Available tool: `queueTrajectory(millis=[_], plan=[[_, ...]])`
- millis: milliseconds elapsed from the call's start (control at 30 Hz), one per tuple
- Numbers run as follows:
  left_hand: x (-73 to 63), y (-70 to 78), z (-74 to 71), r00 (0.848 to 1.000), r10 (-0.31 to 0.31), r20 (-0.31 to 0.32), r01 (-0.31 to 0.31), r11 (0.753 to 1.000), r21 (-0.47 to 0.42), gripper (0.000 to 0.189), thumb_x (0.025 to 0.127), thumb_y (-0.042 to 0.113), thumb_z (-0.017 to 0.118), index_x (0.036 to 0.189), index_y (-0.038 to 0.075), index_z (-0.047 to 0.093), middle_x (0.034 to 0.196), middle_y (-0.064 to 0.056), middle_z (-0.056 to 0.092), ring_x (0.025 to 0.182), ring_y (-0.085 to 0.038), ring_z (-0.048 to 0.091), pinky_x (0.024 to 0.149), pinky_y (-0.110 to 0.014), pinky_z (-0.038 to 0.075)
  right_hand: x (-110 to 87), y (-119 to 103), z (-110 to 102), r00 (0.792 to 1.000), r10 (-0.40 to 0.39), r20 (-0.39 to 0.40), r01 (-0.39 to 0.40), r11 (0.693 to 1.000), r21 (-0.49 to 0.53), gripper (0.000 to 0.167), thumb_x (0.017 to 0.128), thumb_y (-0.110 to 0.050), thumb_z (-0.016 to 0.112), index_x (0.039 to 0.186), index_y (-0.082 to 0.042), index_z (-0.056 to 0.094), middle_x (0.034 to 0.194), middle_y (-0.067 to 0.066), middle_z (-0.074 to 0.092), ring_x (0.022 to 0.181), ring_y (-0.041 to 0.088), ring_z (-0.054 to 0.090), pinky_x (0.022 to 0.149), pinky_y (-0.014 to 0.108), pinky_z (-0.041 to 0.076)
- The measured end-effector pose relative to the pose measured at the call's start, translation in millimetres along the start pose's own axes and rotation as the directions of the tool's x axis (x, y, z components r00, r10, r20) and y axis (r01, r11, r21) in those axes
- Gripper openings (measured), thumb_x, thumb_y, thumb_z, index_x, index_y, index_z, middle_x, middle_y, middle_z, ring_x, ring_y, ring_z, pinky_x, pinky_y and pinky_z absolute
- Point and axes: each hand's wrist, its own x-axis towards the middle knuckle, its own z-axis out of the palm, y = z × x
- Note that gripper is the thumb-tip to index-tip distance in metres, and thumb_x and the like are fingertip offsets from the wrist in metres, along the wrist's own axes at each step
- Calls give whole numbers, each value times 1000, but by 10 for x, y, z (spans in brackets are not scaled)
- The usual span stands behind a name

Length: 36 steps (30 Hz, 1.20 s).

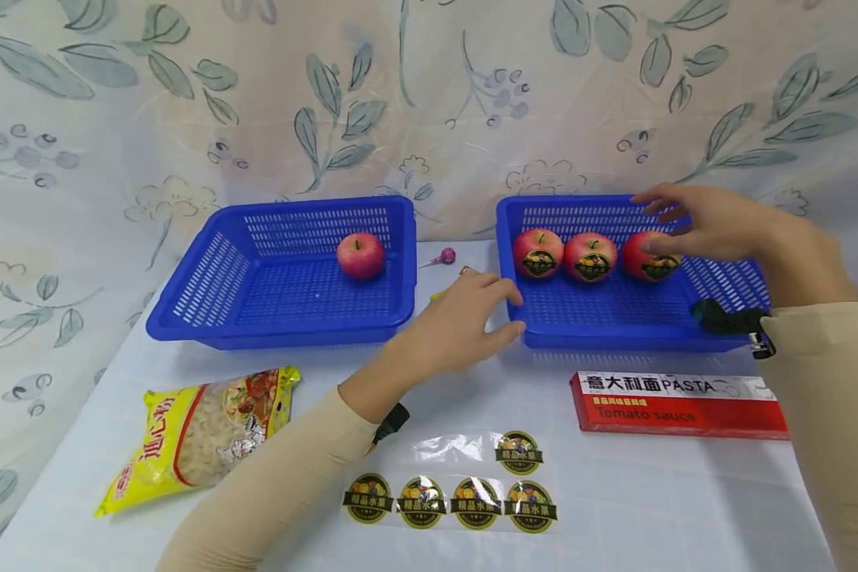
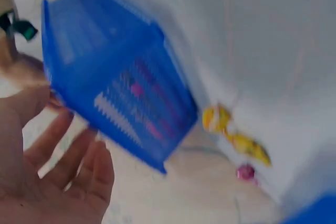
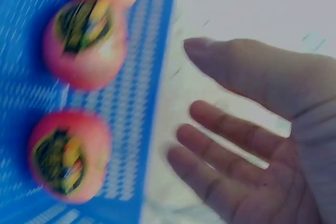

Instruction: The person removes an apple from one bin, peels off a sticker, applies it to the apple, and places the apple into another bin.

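Three red apples in a row, each with a round black-and-gold sticker, sit in the right blue basket [image 1: 615,338]; the rightmost apple [image 1: 651,250] is partly behind my right thumb. My right hand [image 1: 729,222] hovers over that basket's right part, fingers spread and holding nothing. In the right wrist view a gap shows between the fingers and the stickered apples [image 3: 71,156]. My left hand [image 1: 465,322], also without anything in it, is at the basket's front left corner, fingers loosely bent. Whether its fingertips touch the rim cannot be told.
The left blue basket [image 1: 307,332] holds one apple [image 1: 361,256] with no sticker visible. A sheet of several round stickers [image 1: 450,502] lies in front. A yellow bag [image 1: 207,433] is at left, a red pasta box [image 1: 679,413] at right, and a lollipop [image 1: 446,255] between the baskets.
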Motion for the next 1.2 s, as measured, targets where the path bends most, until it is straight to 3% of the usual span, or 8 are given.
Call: queueTrajectory(millis=[167, 367, 533, 733, 967, 1200], plan=[[-11, -178, -290, 996, -2, 84, 7, 998, -60, 34, 102, 33, 64, 130, 14, 63, 127, 1, 68, 122, -16, 59, 108, -34, 46, -129, -399, 47, 995, -61, -75, 57, 997, -57, 51, 97, -32, 72, 139, -7, 58, 123, 16, 64, 105, 32, 64, 86, 53, 54], [-97, -483, -575, 997, -28, 70, 36, 993, -116, 33, 98, 28, 70, 127, 12, 66, 125, -1, 69, 120, -20, 61, 106, -38, 49, -143, -823, 210, 985, -127, -117, 135, 989, 55, 35, 97, -31, 73, 129, -17, 67, 107, 1, 71, 94, 20, 65, 79, 38, 55], [-152, -702, -807, 985, -145, 97, 152, 986, -69, 40, 96, 34, 72, 130, 16, 65, 129, 0, 67, 122, -22, 59, 105, -40, 50, -104, -1127, 401, 971, -202, -130, 224, 956, 189, 28, 96, -25, 74, 122, -15, 69, 102, -1, 72, 91, 16, 66, 79, 30, 57], [-134, -966, -1185, 958, -248, 146, 256, 966, -33, 49, 92, 37, 77, 134, 15, 63, 130, -4, 65, 127, -24, 56, 110, -45, 46, 49, -1507, 627, 946, -308, -101, 324, 903, 282, 28, 97, -29, 73, 120, -14, 70, 102, -5, 74, 93, 12, 67, 83, 33, 57], [-137, -1304, -1475, 932, -314, 178, 322, 947, -13, 60, 91, 35, 78, 141, 10, 56, 143, -13, 57, 136, -32, 50, 115, -54, 39, 186, -1907, 890, 940, -341, -30, 307, 802, 512, 33, 99, -30, 71, 124, -11, 62, 105, 0, 72, 81, 17, 71, 65, 36, 61], [-93, -1538, -1598, 911, -380, 158, 389, 921, -25, 67, 89, 35, 81, 143, 7, 54, 145, -20, 55, 135, -39, 50, 114, -58, 39, 364, -2181, 1172, 946, -323, -6, 237, 680, 694, 33, 103, -27, 64, 124, -3, 56, 106, 11, 68, 81, 22, 74, 77, 42, 63]])
